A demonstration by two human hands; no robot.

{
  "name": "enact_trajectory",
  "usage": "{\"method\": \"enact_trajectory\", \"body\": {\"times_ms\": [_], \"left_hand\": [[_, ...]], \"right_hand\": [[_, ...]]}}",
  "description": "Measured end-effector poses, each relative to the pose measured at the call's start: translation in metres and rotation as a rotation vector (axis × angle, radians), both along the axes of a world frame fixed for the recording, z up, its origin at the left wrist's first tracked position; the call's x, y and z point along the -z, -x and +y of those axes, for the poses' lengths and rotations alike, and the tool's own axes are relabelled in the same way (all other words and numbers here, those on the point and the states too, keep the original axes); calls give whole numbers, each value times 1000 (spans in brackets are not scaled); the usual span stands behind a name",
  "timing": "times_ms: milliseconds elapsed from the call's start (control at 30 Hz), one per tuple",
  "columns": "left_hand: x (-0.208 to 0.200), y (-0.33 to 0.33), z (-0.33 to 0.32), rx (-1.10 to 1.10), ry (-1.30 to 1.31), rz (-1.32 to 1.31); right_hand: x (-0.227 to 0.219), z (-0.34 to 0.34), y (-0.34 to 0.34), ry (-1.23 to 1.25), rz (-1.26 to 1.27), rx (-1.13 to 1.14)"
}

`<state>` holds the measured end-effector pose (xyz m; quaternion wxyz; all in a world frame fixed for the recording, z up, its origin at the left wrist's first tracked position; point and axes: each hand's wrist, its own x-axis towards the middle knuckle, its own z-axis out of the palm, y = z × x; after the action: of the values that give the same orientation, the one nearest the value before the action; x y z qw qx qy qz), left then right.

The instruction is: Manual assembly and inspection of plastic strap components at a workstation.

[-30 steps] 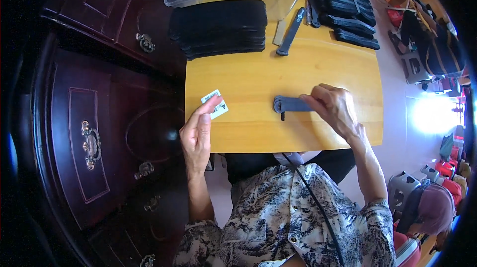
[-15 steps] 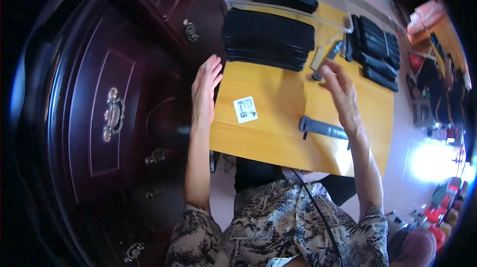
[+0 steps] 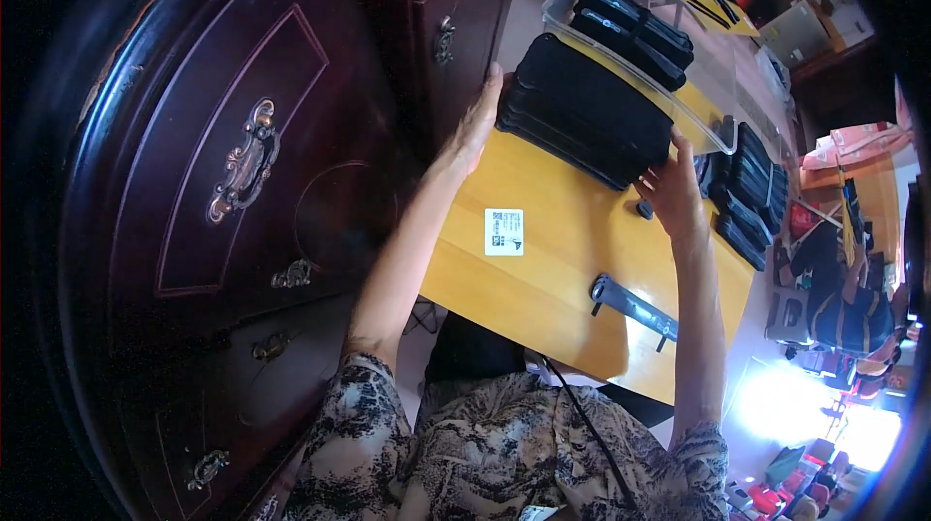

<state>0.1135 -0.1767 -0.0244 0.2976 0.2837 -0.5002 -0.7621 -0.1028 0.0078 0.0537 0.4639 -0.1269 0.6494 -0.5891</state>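
Note:
A stack of flat black fabric pieces (image 3: 592, 104) lies at the far side of the yellow table (image 3: 543, 298). My left hand (image 3: 473, 133) rests along the stack's left end, its fingers straight and flat. At the right end my right hand (image 3: 674, 193) is bent around the near corner, its fingers touching the stack and partly hidden. A small dark piece (image 3: 644, 210) shows beside the right fingers. Nearer to me lie a white printed card (image 3: 504, 232) and a grey-black strip-shaped item (image 3: 633, 310) with small tabs at its ends.
Behind the stack stands a clear plastic bin (image 3: 567, 2) holding black bundles (image 3: 635, 27). More black packs (image 3: 752, 191) lie at the table's right edge. A dark wooden cabinet (image 3: 194, 133) with metal handles closes off the left. Another person (image 3: 849, 298) is in the background at right.
Both hands have moved in to the ends of the black stack; the right hand came from the small items beside it. The whole view has shifted and turned.

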Motion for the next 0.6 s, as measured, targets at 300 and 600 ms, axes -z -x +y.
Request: {"method": "enact_trajectory", "body": {"times_ms": [300, 600], "left_hand": [[-8, -13, 15, -38, 27, -169], [5, -51, 22, -78, 65, -67]], "right_hand": [[4, 0, -25, -92, 29, 24], [-25, 43, -46, -284, 213, -465]]}}
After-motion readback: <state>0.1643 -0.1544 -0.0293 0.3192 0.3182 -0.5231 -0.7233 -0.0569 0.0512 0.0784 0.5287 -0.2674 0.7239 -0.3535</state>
